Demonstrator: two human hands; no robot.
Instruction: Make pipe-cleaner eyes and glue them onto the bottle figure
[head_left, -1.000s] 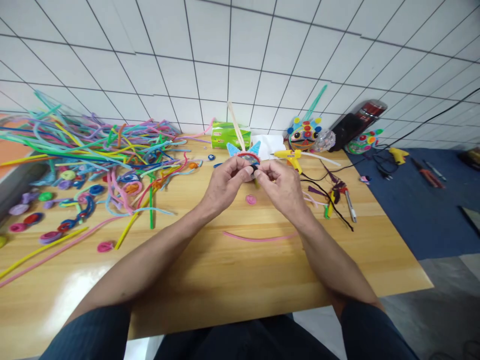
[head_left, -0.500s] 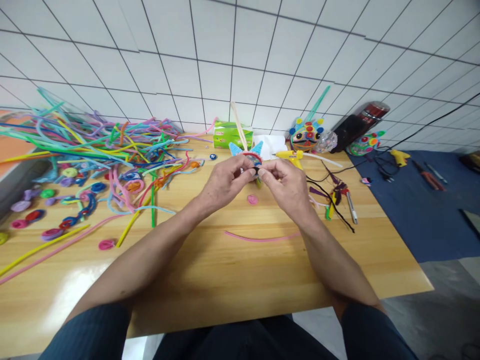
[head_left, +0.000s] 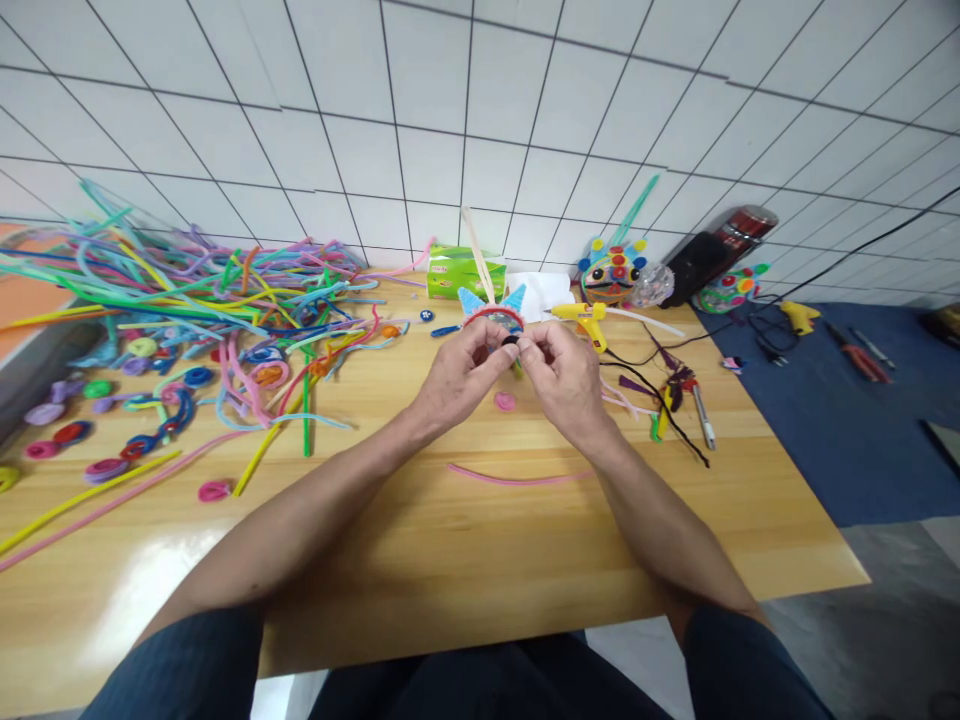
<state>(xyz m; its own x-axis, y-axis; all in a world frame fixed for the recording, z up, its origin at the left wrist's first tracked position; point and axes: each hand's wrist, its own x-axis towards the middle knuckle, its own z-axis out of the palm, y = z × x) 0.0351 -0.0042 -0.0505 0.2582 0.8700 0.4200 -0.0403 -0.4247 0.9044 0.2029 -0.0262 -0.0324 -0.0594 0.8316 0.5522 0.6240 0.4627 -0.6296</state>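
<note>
1. Far L: tangled heap of multicoloured fuzzy pipe cleaners [head_left: 225, 275] by the white tiled wall [head_left: 420, 90], prob. kept aside as stock. In front: small coils, e.g. a purple-and-pink fuzzy coil [head_left: 106, 470].
2. Centre-L: L hand [head_left: 459, 375], thumb + fingertips pinched on a small black piece [head_left: 511, 340].
3. Centre: that piece is held up btwn both hands over the pale wood table [head_left: 465, 570], prob. by fingertips bc it's tiny; mostly covered, so can't tell its shape. Directly behind, partly blocked by the hands: round red-rimmed item w/ pointed light-blue ears [head_left: 470, 301]. Nearer: flat pink coil [head_left: 505, 401], thin pink strip [head_left: 517, 480].
4. Centre-R: R hand [head_left: 562, 380], fingertips meeting the L's on the same piece.
5. Just beyond R hand: yellow glue gun [head_left: 591, 322], prob. parked for easy reach. Behind it: colourful animal-head ornament [head_left: 611, 275].
6. Far R: silver-white pen [head_left: 703, 415]; dark-blue cloth [head_left: 832, 440] w/ red-handled pliers [head_left: 862, 360].
</note>
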